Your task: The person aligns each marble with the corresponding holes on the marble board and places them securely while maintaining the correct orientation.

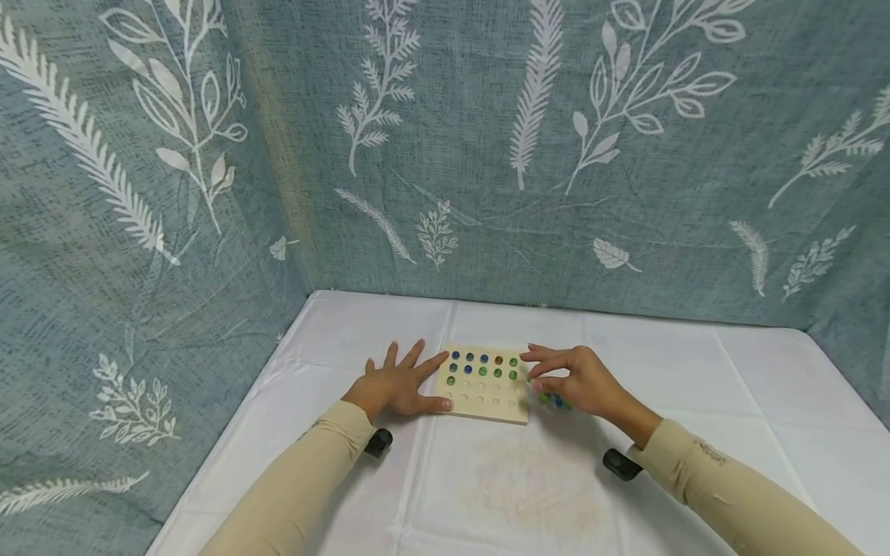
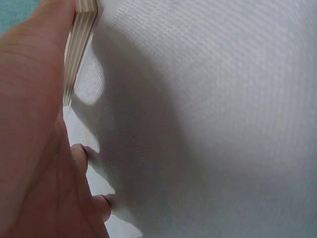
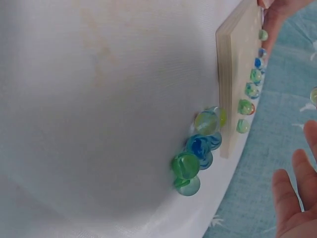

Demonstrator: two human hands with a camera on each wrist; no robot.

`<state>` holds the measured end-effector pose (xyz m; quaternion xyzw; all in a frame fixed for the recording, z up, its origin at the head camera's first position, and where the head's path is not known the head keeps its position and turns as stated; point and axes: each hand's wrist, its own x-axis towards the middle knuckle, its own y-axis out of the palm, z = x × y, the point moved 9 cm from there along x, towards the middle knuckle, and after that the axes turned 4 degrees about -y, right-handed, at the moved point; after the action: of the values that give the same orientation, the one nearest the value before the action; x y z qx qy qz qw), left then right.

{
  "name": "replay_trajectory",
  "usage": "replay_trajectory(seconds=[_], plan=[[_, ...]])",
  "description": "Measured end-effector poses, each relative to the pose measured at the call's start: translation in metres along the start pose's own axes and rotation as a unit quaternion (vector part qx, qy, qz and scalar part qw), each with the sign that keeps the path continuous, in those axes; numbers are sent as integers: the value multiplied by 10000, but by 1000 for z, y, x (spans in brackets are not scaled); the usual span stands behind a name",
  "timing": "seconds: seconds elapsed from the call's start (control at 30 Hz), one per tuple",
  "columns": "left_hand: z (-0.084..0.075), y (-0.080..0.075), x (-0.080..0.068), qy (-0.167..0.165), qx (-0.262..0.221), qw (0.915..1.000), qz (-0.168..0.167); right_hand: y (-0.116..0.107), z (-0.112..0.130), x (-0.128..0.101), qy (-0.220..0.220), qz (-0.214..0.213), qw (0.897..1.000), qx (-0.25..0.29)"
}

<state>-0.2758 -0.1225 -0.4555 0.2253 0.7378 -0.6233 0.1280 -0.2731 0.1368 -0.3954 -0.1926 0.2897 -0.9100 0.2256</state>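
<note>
Flat on the white-clothed counter (image 1: 695, 371) lay a pale square wooden board (image 1: 484, 400) drilled with rows of shallow round holes, and everything else stood in relation to it. Glass marbles, blue, green and one brownish, sat in the board's two far rows (image 1: 483, 365); the nearer holes were bare. The left hand (image 1: 399, 384) rested against the board's left edge with its fingers spread and straight, the thumb along the near corner, holding nothing; the left wrist view showed only the palm beside the layered wooden edge (image 2: 79, 49). The right hand (image 1: 573, 378) hovered at the board's right side, its fingers loosely curved, index and thumb drawn toward each other over the edge. Whether a marble sat between those fingertips could not be told from any view. Just right of the board, touching its side, a small heap of loose green and blue glass marbles (image 3: 198, 148) lay on the cloth under that hand.

The marbles looked small, hard, smooth and slippery, light to lift yet quick to roll off on a flat cloth; each would best be pinched across its middle between thumb and fingertip. The board seemed stiff and light enough to slide, so a steadying hand at its edge suited it.
</note>
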Motion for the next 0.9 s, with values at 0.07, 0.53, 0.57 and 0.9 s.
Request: replay_trajectory(seconds=[0.07,0.53,0.57,0.9], plan=[[0,0,0,-14,-5,10000,-5,1,0,1,24,2,10000,44],[5,2,-2,-41,-20,10000,69,8,6,8,19,70,9998,205],[5,2,-2,-41,-24,10000,67,8,7,8,13,81,9997,223],[0,-1,-3,22,-16,10000,46,14,19,21,-128,64,9994,329]])
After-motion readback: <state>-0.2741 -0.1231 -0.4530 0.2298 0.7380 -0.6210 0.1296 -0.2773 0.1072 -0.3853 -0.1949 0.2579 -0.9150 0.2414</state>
